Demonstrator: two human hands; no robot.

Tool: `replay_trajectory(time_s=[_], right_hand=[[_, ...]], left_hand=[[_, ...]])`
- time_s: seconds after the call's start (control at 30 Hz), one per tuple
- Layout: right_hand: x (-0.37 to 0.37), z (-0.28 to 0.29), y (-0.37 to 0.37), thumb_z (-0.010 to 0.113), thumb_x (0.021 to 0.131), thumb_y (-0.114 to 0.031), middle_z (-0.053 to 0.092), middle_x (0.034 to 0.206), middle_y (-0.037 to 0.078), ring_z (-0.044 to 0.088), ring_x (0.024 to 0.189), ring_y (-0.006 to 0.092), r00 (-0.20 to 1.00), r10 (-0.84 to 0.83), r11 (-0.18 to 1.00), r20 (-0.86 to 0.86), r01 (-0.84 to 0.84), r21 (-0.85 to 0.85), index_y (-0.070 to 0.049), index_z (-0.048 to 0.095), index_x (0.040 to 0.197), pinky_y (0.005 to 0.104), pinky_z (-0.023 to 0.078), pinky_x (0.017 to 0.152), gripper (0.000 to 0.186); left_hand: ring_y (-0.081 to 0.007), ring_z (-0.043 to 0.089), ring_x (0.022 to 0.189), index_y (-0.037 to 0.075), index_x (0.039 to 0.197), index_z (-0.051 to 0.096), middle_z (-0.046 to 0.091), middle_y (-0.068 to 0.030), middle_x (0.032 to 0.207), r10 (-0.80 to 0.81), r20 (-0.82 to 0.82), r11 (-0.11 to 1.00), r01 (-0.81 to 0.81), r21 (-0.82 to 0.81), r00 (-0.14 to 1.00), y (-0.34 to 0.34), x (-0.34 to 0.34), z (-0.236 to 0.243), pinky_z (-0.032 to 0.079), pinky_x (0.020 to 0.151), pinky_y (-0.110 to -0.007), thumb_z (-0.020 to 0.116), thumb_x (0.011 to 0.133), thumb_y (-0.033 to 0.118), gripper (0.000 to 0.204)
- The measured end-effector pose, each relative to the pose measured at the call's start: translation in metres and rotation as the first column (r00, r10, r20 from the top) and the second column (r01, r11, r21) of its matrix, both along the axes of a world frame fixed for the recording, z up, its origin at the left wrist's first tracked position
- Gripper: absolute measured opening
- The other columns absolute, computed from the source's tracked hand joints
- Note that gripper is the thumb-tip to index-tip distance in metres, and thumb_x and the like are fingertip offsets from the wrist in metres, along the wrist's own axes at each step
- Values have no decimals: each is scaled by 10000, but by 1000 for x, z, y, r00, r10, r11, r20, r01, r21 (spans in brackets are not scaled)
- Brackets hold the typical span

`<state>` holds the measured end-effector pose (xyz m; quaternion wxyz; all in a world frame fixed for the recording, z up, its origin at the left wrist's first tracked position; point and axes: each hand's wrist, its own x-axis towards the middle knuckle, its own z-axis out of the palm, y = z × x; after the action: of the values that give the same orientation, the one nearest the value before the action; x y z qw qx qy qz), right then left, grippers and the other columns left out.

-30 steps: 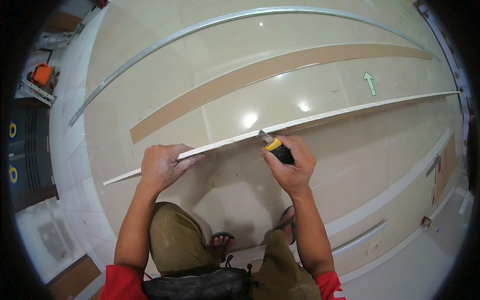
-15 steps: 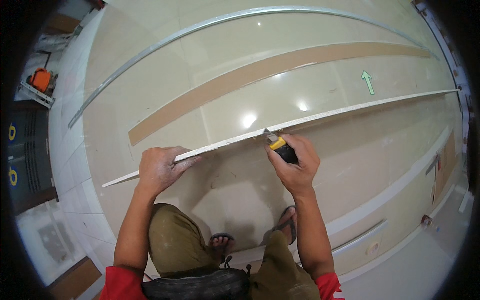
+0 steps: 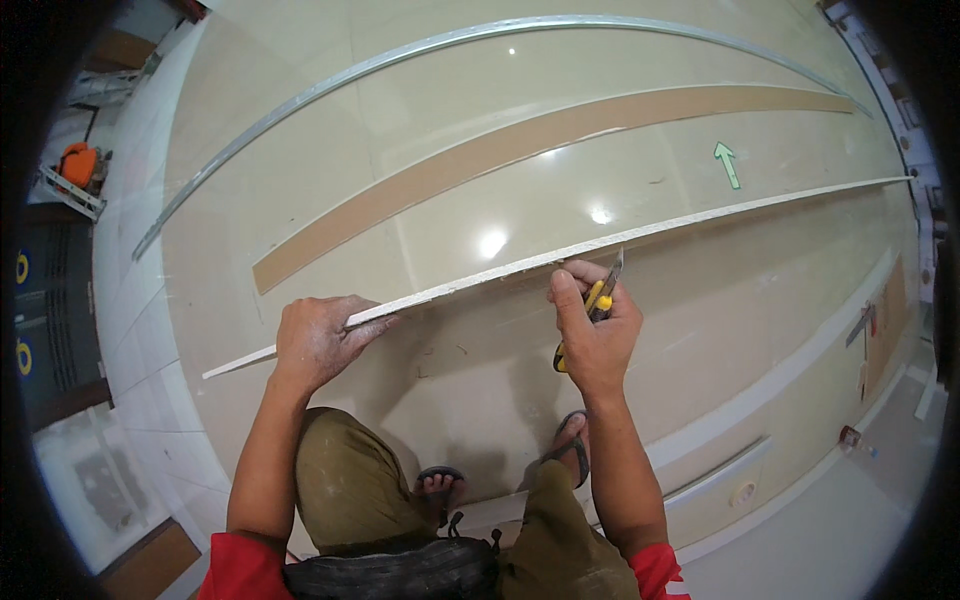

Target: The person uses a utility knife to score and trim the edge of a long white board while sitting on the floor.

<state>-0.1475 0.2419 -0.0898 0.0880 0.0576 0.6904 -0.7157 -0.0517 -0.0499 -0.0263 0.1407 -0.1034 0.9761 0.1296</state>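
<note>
A long, narrow strip of plasterboard (image 3: pixel 480 279) stands on edge in front of me, its white, rough cut edge facing up. Toward its left end, my left hand (image 3: pixel 322 340) clasps the strip, thumb on the near side and fingers over the far side; white dust coats the skin. Right of the middle, my right hand (image 3: pixel 602 345) holds a yellow and black utility knife (image 3: pixel 599 301) in its palm, blade tilted up beside the strip's near face. The thumb and index finger of that hand are close to the strip's edge; whether they touch it I cannot tell.
Beyond the strip, a flat brown board strip (image 3: pixel 520 141) and a curved-looking metal channel (image 3: pixel 400 52) lie on the glossy tiled floor. A green arrow marker (image 3: pixel 727 165) is on the floor. At the right lies a roll of tape (image 3: pixel 742 493). My sandalled feet are below.
My right hand has turned the knife away from the strip's edge, so its blade now points up and right. The fingers have moved to the edge. My left hand keeps its grip.
</note>
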Motion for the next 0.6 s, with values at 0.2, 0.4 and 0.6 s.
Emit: replay_trajectory(time_s=[0.2, 0.4, 0.6], right_hand=[[-13, 27, 0, 775, 1019, -205, 695, 739, -9, 583, 681, 40, 1000, 27, 980, -15, -24, 198, 14, 758, 962, 251, 481, 623, 227], [-14, 39, -6, 761, 1022, -207, 663, 678, -8, 560, 636, 49, 996, 62, 949, -65, -39, 313, 9, 737, 890, 284, 462, 588, 255], [-7, 24, -8, 744, 1018, -166, 672, 680, 73, 584, 580, 118, 959, 106, 906, -263, 16, 422, -32, 686, 864, 316, 487, 591, 212]], left_hand=[[-310, 715, 639, 213, 976, 865, 753, -78, 724, -3, -73, 999, 6, 34, 997, 0, 6, -7, 561, 623, -423, 812, 908, 514, 313], [-310, 720, 652, 221, 983, 864, 764, -75, 749, -22, -82, 999, 25, 36, 996, -3, 7, -8, 565, 630, -425, 808, 912, 516, 309], [-312, 718, 645, 220, 963, 862, 755, -79, 727, -30, -101, 999, 33, 22, 994, -1, 5, -8, 556, 614, -424, 800, 914, 532, 322]])
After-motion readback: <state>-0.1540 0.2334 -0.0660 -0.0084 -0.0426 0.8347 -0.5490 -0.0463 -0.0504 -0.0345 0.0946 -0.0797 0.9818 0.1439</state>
